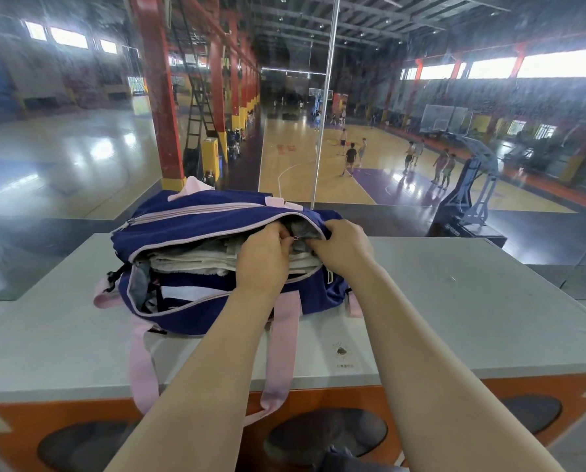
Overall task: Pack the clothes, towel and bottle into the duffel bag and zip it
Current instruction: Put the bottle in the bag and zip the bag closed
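Hands meet at the right end of a navy duffel bag (216, 229) with pink trim, which lies on a grey tabletop (455, 301) overlooking an indoor basketball court. The left hand (262, 258) is closed, its fingertips pinching a small metal zipper pull (295, 238). The right hand (344, 247) grips the bag's fabric edge just beside the pull. The main opening gapes along most of its length, showing a folded white towel (196, 258) and grey clothes (301, 229) inside. The bottle is not visible. The zipping step seems to be just starting. To do it well, the right hand should hold the fabric taut while the left draws the pull steadily leftward, tucking cloth clear of the teeth.
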Available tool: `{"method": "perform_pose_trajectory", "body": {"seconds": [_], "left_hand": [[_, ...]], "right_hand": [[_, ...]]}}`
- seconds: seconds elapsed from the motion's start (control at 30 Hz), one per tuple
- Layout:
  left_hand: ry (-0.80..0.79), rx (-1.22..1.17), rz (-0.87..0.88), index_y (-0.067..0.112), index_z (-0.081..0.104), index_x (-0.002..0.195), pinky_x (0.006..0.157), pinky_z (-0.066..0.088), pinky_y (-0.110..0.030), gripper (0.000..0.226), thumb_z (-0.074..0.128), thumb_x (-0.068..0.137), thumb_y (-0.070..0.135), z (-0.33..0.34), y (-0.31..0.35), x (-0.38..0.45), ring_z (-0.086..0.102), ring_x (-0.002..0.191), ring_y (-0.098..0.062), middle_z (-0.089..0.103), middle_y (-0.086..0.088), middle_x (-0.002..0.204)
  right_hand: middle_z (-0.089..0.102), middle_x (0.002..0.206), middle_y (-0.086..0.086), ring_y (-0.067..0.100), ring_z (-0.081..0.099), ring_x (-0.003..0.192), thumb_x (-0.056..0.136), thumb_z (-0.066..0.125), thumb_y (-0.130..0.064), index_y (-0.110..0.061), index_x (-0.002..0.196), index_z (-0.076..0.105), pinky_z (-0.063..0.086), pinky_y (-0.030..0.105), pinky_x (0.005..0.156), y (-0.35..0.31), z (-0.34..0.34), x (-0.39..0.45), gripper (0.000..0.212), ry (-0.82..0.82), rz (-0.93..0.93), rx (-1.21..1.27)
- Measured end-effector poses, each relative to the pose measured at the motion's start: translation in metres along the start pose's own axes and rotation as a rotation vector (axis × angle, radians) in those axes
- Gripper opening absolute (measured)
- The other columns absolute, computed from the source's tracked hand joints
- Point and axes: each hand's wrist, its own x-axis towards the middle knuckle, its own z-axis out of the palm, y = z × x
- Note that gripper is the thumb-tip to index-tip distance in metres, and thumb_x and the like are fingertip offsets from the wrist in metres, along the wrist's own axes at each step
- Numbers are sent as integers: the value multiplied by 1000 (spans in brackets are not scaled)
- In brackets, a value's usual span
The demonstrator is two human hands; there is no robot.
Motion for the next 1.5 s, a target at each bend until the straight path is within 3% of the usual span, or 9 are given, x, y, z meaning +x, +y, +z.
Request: {"method": "perform_pose_trajectory", "body": {"seconds": [0.2, 0.33, 0.5, 0.6, 0.73, 0.93, 1.17, 1.33, 1.5], "left_hand": [[-42, 224, 10, 9, 61, 104, 80, 50, -38, 20, 48, 99, 24, -12, -9, -1, 65, 94, -30, 69, -11, 100], [-56, 205, -41, 7, 59, 102, 78, 51, -38, 16, 49, 99, 19, -25, -16, -2, 65, 92, -30, 68, -12, 98], [49, 241, -169, -2, 62, 104, 86, 47, -42, 19, 51, 94, 9, -56, -45, 5, 62, 99, -38, 66, -22, 105], [47, 209, -186, -5, 58, 106, 85, 45, -44, 19, 49, 95, 7, -63, -44, 4, 59, 101, -42, 65, -26, 107], [-8, 282, -107, -1, 57, 116, 95, 41, -35, 24, 45, 98, 9, -57, -35, 3, 58, 110, -33, 63, -19, 118], [30, 232, -140, -1, 53, 116, 85, 45, -36, 23, 47, 97, 11, -68, -41, -1, 62, 102, -34, 65, -19, 111], [132, 215, -341, 6, 59, 121, 89, 47, -36, 29, 44, 97, 12, -111, -102, 3, 61, 104, -32, 65, -13, 116], [102, 319, -380, 5, 63, 93, 66, 37, -33, 15, 53, 91, 16, -131, -115, -1, 52, 74, -26, 63, -13, 86], [102, 372, -360, 14, 46, 64, 58, 32, -32, 23, 56, 85, 18, -131, -119, -8, 47, 64, -28, 48, -3, 63]], "right_hand": [[62, 80, 3, 28, 55, 75, 77, 56, -28, -20, 78, 62, 37, 26, 60, -2, 1, 3, 10, 40, 77, 78], [57, 74, 2, 29, 53, 73, 77, 55, -17, -22, 63, 52, 35, 26, 56, -8, -1, 1, 14, -22, 69, 101], [65, 99, 6, 29, 59, 94, 79, 56, -15, -21, 96, 66, 44, 32, 75, -8, -14, -6, 20, 32, 121, -153], [58, 115, 6, 31, 50, 110, 79, 59, -23, -21, 115, 56, 36, 43, 94, -30, -3, -15, 36, 76, -62, -351], [58, 121, 4, 28, 50, 114, 81, 61, -28, -24, 126, 49, 35, 47, 100, -76, 25, -22, 47, 50, -373, -280], [66, 101, 4, 25, 63, 91, 92, 53, -18, -18, 107, 62, 49, 36, 84, -99, 36, -20, 17, 197, -407, -295], [65, 101, 8, 28, 58, 88, 86, 57, -18, -21, 103, 65, 37, 30, 70, -95, 33, 0, 19, 210, -164, -138], [67, 90, 4, 24, 58, 81, 85, 58, -20, -23, 98, 64, 32, 29, 68, -105, 43, 2, 15, 220, -179, -171], [66, 94, 5, 22, 52, 76, 83, 59, -21, -23, 99, 63, 33, 30, 69, -102, 42, 3, 16, 191, -154, -152]]}}
